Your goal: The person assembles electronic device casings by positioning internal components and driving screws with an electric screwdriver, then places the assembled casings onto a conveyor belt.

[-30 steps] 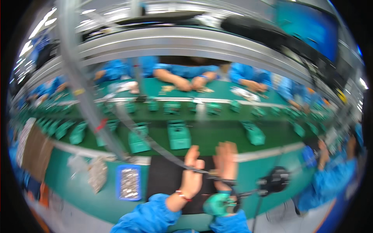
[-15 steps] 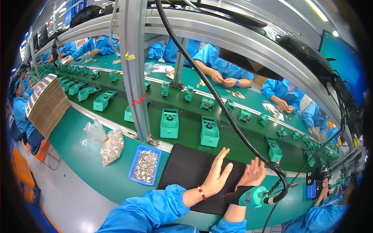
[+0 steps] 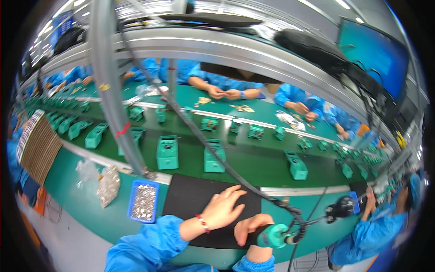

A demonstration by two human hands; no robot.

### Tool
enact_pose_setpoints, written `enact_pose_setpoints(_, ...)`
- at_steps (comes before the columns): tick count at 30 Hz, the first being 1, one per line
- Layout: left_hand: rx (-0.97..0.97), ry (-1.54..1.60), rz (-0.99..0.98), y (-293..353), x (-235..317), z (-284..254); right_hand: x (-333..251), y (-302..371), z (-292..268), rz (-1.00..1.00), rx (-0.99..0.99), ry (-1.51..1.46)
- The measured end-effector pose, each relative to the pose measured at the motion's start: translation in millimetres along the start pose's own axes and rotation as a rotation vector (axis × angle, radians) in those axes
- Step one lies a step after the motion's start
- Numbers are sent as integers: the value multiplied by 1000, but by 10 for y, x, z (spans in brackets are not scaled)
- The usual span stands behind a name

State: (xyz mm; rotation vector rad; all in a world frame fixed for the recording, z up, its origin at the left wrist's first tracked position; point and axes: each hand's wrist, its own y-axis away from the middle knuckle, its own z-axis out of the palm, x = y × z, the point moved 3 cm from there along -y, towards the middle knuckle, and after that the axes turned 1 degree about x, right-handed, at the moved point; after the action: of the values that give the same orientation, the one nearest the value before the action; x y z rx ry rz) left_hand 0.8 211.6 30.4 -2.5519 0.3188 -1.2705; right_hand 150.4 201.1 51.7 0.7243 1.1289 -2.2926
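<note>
Head view. The left hand (image 3: 223,209) lies flat on the black mat (image 3: 190,199), fingers spread and extended, palm down, holding nothing. The right hand (image 3: 251,225) is curled shut around the grip of a teal electric screwdriver (image 3: 275,235), which sits at the mat's near right edge with its cable (image 3: 217,156) running up to the overhead frame. No workpiece is visible on the mat under either hand.

A blue tray of screws (image 3: 143,201) stands just left of the mat; a clear bag of parts (image 3: 108,183) lies further left on the bench. Two teal fixtures (image 3: 167,153) (image 3: 214,156) ride the green conveyor (image 3: 258,161) directly beyond the mat, apart from both hands; others are spaced along the belt. Other people in blue coats work across the line and at the right.

Judgement: the driver is in hand, but no fixture has been drawn onto the mat and no screw picked up. Fastening work on a unit appears not yet begun; all of it remains.
</note>
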Motion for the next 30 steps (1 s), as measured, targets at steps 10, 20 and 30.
enact_pose_setpoints(10, 234, -973, -304, -183, -1440, -1289, -95, -138, 154, 273, -379, -201)
enact_pose_setpoints(20, 245, -874, -125, 7, -903, -1429, -97, -159, -31, 88, -136, -133)
enact_pose_setpoints(30, -202, -565, 316, 1520, 660, -590, -297, -177, 348, -147, 475, 649)
